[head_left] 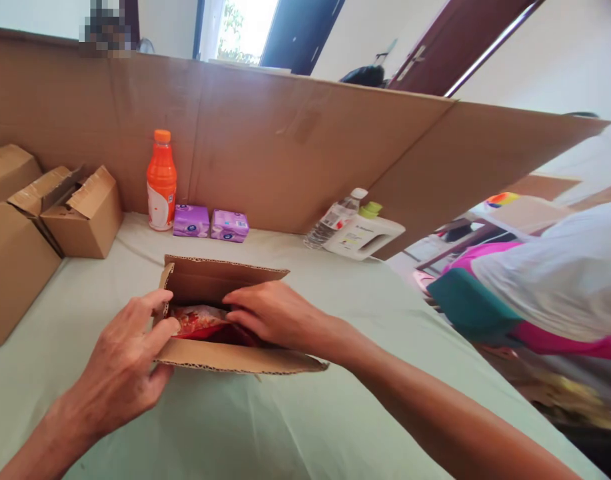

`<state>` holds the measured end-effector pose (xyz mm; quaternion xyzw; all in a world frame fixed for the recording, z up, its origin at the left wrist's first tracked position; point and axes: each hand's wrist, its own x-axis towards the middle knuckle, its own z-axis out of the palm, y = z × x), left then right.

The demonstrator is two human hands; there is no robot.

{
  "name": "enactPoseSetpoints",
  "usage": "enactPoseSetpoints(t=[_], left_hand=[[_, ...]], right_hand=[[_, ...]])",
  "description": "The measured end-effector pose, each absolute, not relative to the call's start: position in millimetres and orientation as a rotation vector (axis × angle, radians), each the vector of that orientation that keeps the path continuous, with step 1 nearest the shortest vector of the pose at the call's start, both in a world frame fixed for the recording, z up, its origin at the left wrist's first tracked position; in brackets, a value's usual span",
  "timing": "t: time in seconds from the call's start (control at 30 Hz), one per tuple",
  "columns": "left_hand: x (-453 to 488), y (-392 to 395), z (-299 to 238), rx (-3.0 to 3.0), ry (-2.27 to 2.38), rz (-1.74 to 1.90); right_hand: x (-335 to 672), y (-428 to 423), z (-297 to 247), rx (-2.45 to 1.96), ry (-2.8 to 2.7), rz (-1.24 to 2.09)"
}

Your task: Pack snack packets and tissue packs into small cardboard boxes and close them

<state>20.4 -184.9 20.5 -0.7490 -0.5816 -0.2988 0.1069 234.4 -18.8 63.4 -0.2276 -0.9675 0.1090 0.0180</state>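
A small cardboard box [235, 357] stands on the table with its top flaps up. Inside it lies a red printed packet [198, 321], partly hidden by the box walls and my right hand. My left hand [128, 353] grips the box at its left end, fingers over the edge and thumb low on the near side. Reaching in from the right, my right hand [270, 313] has its fingers curled together at the packet's right part. Its lower fingers are hidden inside the box.
Behind the box stand an orange drink bottle [161, 183], two purple tissue packs [191, 221], a clear water bottle [330, 223] and a white jug [360, 237]. More cardboard boxes [85, 220] are at the left. A cardboard partition [265, 133] runs behind. Another person [560, 267] is at the right.
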Motion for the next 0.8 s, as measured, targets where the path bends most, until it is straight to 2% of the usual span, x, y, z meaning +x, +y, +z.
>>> enactPoseSetpoints(t=[0.1,0.17,0.27,0.5,0.67,0.8], left_hand=[[13,-191,19,-2.226,-1.73,-0.989],[8,-192,18,-2.251,-1.759,-0.999],[3,-189,14,-2.265,-1.835,-0.979],[7,-170,12,-2.014,-1.897,-1.017],[11,-165,14,-2.04,-1.848,-1.031],[6,-164,12,-2.099,-1.808,-0.982]], right_hand=[[283,-21,70,-0.701,-2.505,0.455],[310,-24,66,-0.628,-2.396,0.49],[329,-30,50,-0.454,-2.492,0.553],[308,-13,19,-0.727,-2.353,0.336],[298,-5,9,-0.624,-2.46,0.442],[305,-12,-2,-0.538,-2.47,0.401]])
